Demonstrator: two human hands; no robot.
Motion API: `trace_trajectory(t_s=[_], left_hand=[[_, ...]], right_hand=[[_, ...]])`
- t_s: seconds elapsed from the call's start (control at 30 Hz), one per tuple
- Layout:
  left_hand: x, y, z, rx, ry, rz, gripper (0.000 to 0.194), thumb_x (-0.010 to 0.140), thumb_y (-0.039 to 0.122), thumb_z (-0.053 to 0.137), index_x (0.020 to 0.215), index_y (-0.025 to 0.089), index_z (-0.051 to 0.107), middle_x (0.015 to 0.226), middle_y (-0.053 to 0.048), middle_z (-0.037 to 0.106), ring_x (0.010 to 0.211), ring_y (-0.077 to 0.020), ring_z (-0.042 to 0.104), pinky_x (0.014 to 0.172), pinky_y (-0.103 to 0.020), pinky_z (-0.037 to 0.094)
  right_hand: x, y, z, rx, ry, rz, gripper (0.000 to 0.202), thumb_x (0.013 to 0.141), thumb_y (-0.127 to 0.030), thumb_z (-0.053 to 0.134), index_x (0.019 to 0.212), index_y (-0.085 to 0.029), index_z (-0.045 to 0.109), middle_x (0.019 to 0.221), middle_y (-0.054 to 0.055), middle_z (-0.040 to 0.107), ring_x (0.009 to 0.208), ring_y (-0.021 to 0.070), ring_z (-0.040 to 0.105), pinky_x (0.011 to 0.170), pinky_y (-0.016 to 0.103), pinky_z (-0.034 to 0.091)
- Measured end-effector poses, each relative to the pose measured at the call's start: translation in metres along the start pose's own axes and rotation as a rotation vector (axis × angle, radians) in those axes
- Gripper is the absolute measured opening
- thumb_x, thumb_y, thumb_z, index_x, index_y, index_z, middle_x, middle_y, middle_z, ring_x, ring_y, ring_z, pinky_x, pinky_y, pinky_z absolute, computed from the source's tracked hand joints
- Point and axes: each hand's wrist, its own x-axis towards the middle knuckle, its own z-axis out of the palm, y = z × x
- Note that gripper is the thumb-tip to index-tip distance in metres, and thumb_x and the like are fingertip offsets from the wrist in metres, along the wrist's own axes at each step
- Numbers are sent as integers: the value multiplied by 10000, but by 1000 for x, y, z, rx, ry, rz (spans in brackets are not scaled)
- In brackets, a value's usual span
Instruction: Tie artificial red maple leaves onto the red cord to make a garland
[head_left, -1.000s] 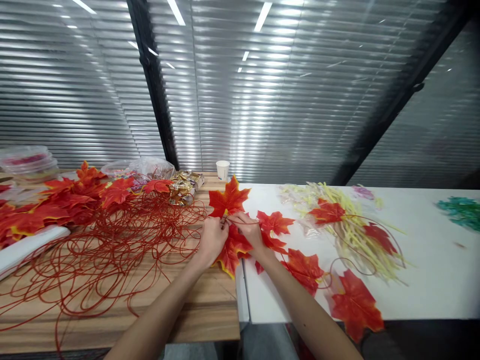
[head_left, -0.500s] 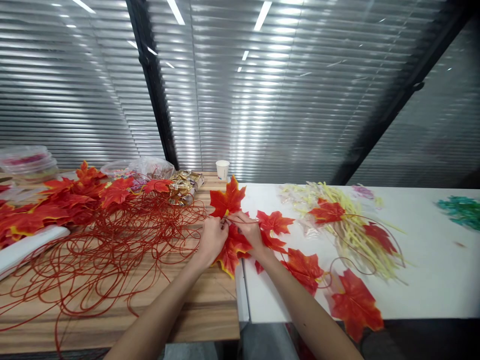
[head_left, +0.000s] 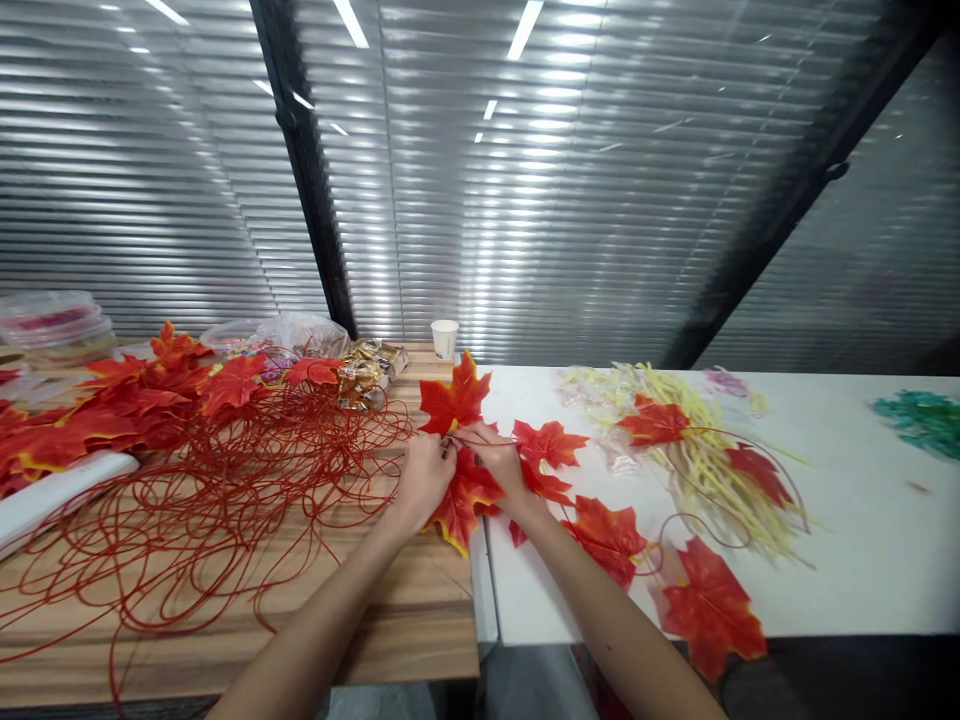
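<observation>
My left hand [head_left: 426, 470] and my right hand [head_left: 489, 455] meet at the seam between two tables, fingers pinched close together. A red artificial maple leaf [head_left: 454, 395] with yellow edges stands up just beyond the fingertips, its base between them. My right fingers are closed on a thin red cord [head_left: 495, 442] at that base; the exact grip is partly hidden. Another maple leaf [head_left: 466, 500] lies beneath the hands. To the right, more leaves, among them one leaf [head_left: 609, 538] and one at the table edge [head_left: 712, 605], hang along the cord.
A large tangle of red cord [head_left: 225, 500] spreads over the wooden table, with a heap of maple leaves [head_left: 112, 405] and a white object [head_left: 64, 495] at left. A paper cup [head_left: 445, 341] stands behind. Yellow strips [head_left: 720, 490] and green shreds [head_left: 921, 420] lie on the white table.
</observation>
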Motion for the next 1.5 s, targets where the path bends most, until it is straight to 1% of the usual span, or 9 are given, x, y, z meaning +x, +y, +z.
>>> trace_trajectory(t_s=[0.27, 0.67, 0.87, 1.03, 1.2, 1.37, 1.5], left_hand=[[0, 1, -1, -1, -10, -5, 252, 735, 110, 414, 527, 133, 555, 457, -22, 510, 430, -102, 422, 481, -232, 274], [-1, 2, -2, -1, -11, 10, 251, 737, 104, 403, 572, 127, 590, 502, -40, 554, 454, -120, 463, 506, -241, 312], [0, 2, -2, -10, -13, -6, 243, 724, 104, 415, 549, 127, 581, 491, -38, 547, 443, -114, 449, 499, -239, 301], [1, 2, -2, -28, 5, -18, 264, 741, 145, 425, 522, 128, 572, 485, -36, 556, 430, -104, 450, 490, -232, 297], [1, 1, -1, -139, 10, -38, 284, 762, 203, 425, 548, 126, 595, 532, -54, 617, 462, -119, 523, 506, -225, 350], [2, -4, 1, -293, 27, -95, 245, 750, 249, 459, 655, 118, 645, 680, -83, 679, 603, -170, 619, 582, -245, 437], [3, -6, 2, -393, 38, -95, 234, 743, 261, 474, 684, 123, 654, 746, -83, 691, 674, -186, 641, 641, -266, 468]], right_hand=[[1, -5, -5, 3, -26, 15, 250, 812, -89, 436, 970, -169, 612, 896, 55, 609, 778, 153, 582, 644, 252, 495], [1, -4, -4, 21, -28, 11, 243, 810, -102, 440, 967, -167, 615, 896, 58, 608, 768, 153, 580, 625, 249, 489], [1, -2, -2, 46, -7, 25, 222, 822, -130, 446, 946, -180, 624, 897, 52, 610, 775, 151, 581, 664, 260, 492], [1, 0, -1, 74, 19, 38, 216, 831, -149, 444, 936, -190, 629, 901, 50, 610, 795, 151, 578, 674, 260, 487], [3, -4, -5, 92, 33, 73, 209, 829, -167, 441, 909, -177, 633, 896, 57, 606, 770, 148, 572, 630, 245, 478], [4, -6, -7, 112, 47, 110, 205, 818, -166, 440, 893, -182, 630, 881, 52, 603, 760, 145, 573, 606, 235, 478], [4, -4, -5, 147, 74, 118, 208, 828, -173, 441, 917, -208, 626, 892, 43, 600, 801, 152, 570, 668, 257, 483]])
